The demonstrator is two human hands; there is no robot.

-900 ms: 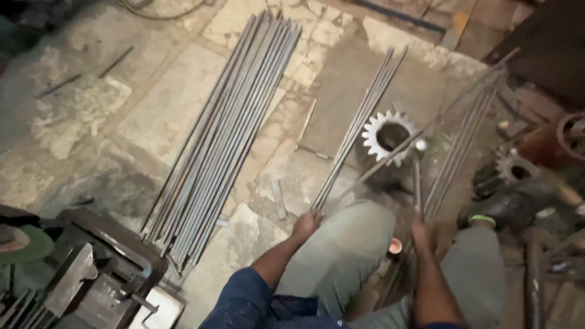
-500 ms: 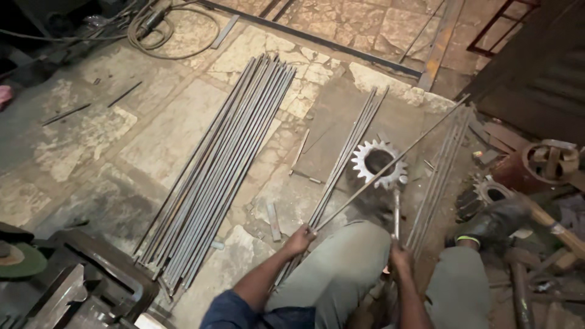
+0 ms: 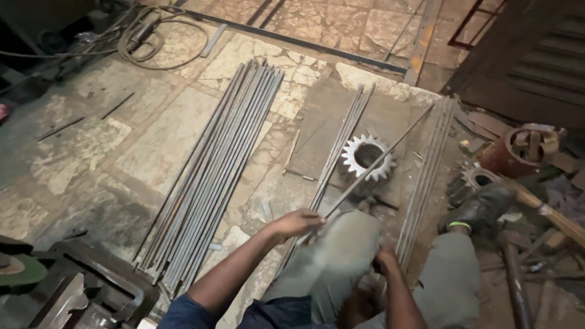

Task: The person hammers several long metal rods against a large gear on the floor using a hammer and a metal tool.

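one thin rod in hand, resting over the gear

nearest you, your right hand [image 3: 385, 259] sits low between your knees, curled around something there; the grip looks closed, but what it holds is hidden. just beyond, your left hand [image 3: 298, 222] is closed around the near end of a single thin steel rod [image 3: 378, 161]. that rod runs up and away across the toothed gear [image 3: 367, 157], its far end reaching past the gear toward the right-hand rods [image 3: 426, 176].

judging by its look, the rod is long, slim and stiff but whippy: light at your grip, likely to sag and swing at the free end. taking hold nearer its middle would steady it. bare steel may be slick or dusty.

left of the gear lies a small bundle of rods [image 3: 341, 143] on a dark plate [image 3: 317, 131], and further left the big bundle [image 3: 213, 176] on the stone floor [image 3: 158, 134]. beyond the gear, a flat bar [image 3: 286, 39] crosses the floor.
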